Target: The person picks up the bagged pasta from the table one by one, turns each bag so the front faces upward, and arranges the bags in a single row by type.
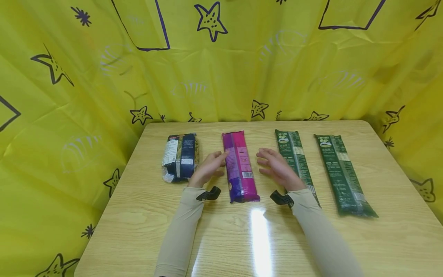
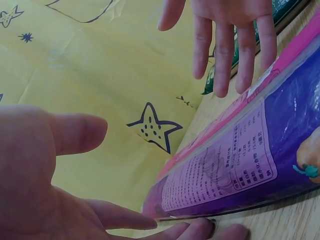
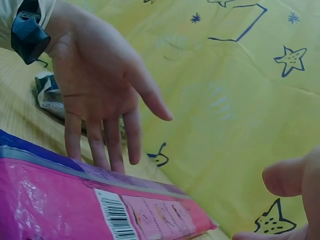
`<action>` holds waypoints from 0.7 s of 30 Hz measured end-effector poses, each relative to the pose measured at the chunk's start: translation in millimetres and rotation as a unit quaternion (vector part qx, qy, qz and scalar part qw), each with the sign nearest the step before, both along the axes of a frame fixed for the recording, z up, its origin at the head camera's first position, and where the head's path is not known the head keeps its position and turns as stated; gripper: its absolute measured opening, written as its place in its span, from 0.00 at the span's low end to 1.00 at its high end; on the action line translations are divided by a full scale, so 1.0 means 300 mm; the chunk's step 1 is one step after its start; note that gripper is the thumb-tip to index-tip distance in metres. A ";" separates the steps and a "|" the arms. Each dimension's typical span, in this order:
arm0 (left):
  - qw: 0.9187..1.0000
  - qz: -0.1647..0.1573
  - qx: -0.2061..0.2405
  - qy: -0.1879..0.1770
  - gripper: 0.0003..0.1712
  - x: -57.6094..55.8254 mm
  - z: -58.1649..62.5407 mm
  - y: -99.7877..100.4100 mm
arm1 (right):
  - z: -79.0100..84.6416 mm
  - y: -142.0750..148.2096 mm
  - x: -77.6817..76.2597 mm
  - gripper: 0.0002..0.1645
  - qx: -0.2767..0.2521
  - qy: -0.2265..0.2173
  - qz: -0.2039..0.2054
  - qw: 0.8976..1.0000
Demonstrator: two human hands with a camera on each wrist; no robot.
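A long pink-and-purple packet [image 1: 241,169] lies flat on the table between the two hands, its printed label and barcode facing up. On its left side is my left hand [image 1: 210,166], fingers loosely extended, thumb tip right at the packet's edge. In the left wrist view the fingers [image 2: 120,215] of that hand reach low along the packet's side. My right hand [image 1: 278,167] hovers to the right of the packet with fingers spread, a gap of bare wood between them. Neither hand grips anything.
Two long green packets, one [image 1: 294,150] partly behind the right hand and another [image 1: 342,173] farther right, lie on the wooden table [image 1: 138,231]. A dark blue bag [image 1: 180,157] with a white label sits left. A yellow patterned curtain [image 1: 235,77] hangs behind.
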State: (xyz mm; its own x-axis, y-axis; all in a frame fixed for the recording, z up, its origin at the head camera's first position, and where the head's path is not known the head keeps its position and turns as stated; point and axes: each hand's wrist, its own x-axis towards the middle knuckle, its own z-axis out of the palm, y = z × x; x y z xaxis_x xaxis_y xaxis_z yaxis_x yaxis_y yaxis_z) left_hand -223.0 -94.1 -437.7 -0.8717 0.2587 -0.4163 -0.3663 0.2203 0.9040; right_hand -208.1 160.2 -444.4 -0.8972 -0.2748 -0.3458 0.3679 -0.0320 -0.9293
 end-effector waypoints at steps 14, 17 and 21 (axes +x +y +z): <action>1.000 -0.013 0.021 -0.007 0.41 -0.001 -0.005 0.010 | -0.004 -0.041 0.009 0.44 -0.052 -0.029 0.011 0.998; 0.999 -0.014 0.029 -0.007 0.39 -0.002 -0.006 0.011 | -0.003 -0.045 0.012 0.44 -0.065 -0.035 0.010 0.997; 0.999 -0.013 0.038 -0.008 0.37 -0.003 -0.008 0.012 | -0.005 -0.049 0.015 0.41 -0.070 -0.042 0.010 0.997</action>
